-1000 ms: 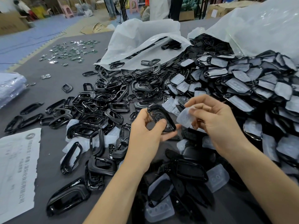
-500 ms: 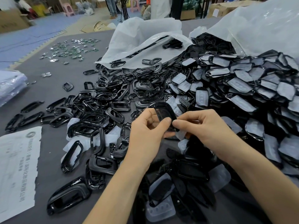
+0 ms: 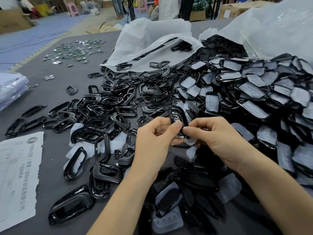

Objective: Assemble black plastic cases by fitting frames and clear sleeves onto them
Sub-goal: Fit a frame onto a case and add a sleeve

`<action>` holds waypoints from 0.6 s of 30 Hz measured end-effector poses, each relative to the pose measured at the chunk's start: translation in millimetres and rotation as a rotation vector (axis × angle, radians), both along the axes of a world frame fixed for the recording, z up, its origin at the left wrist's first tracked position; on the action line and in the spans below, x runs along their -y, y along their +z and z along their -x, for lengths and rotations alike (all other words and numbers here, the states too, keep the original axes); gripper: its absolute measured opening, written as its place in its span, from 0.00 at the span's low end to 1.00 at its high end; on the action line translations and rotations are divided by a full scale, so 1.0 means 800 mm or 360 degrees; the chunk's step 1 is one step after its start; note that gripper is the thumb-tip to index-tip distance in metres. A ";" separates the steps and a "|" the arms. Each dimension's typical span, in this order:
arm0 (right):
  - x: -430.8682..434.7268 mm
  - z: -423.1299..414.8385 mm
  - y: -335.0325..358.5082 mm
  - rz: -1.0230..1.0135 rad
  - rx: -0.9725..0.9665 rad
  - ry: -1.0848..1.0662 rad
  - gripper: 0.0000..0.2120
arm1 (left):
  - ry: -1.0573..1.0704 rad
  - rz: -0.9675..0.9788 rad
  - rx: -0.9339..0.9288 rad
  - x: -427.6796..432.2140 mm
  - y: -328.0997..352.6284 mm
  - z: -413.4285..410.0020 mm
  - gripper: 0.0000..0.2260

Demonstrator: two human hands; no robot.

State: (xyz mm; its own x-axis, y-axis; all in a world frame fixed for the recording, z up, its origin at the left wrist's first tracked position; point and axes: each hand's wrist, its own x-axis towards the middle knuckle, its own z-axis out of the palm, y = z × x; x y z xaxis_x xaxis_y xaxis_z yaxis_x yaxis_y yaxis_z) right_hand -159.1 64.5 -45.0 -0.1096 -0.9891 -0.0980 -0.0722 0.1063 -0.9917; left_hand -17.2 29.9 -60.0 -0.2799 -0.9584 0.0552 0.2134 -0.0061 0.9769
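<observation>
Head view: left hand (image 3: 155, 141) and right hand (image 3: 215, 138) are pinching one glossy black oval plastic frame (image 3: 185, 118) against one translucent soft sleeve (image 3: 190, 141).

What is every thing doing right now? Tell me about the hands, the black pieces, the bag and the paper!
left hand, pinching the black frame.
right hand, pinching the same frame's other edge.
black frame, held up between both hands.
clear sleeve, peeking out under the frame.
white bag, open, black parts spilling out.
loose frames, scattered on the table.
paper sheet, lying flat.
</observation>
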 end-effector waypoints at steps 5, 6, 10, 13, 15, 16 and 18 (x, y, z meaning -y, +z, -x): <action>0.000 0.002 -0.001 0.0011 -0.0025 0.0011 0.11 | -0.0032 -0.0114 -0.0026 -0.002 0.004 0.001 0.15; 0.000 0.001 -0.002 0.0014 -0.0034 0.0005 0.11 | -0.0022 -0.0130 -0.0010 -0.002 0.004 0.001 0.17; 0.000 -0.001 -0.003 0.0037 -0.0138 -0.0029 0.11 | -0.0042 -0.0178 0.0045 0.001 0.004 0.000 0.22; -0.001 -0.003 -0.004 0.0061 -0.0279 -0.0030 0.10 | -0.0026 -0.0248 -0.0007 0.002 0.001 -0.001 0.20; -0.001 -0.003 -0.005 0.0082 -0.0400 -0.0028 0.10 | -0.0007 -0.0296 -0.0047 0.000 0.004 -0.001 0.11; -0.001 -0.003 -0.005 0.0088 -0.0449 -0.0026 0.10 | 0.0007 -0.0320 -0.0065 -0.001 0.005 0.000 0.08; -0.001 -0.002 -0.007 0.0107 -0.0542 -0.0028 0.10 | 0.0047 -0.0281 0.0013 -0.001 0.004 -0.002 0.14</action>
State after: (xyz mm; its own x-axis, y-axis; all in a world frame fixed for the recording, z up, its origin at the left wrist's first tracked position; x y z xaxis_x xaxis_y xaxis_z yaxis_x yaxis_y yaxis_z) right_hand -157.2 65.2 -50.4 -0.1418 -0.9898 0.0123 -0.3992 0.0458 -0.9157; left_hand -15.4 30.7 -56.8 -0.2514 -0.9608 -0.1172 0.2078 -0.1718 0.9630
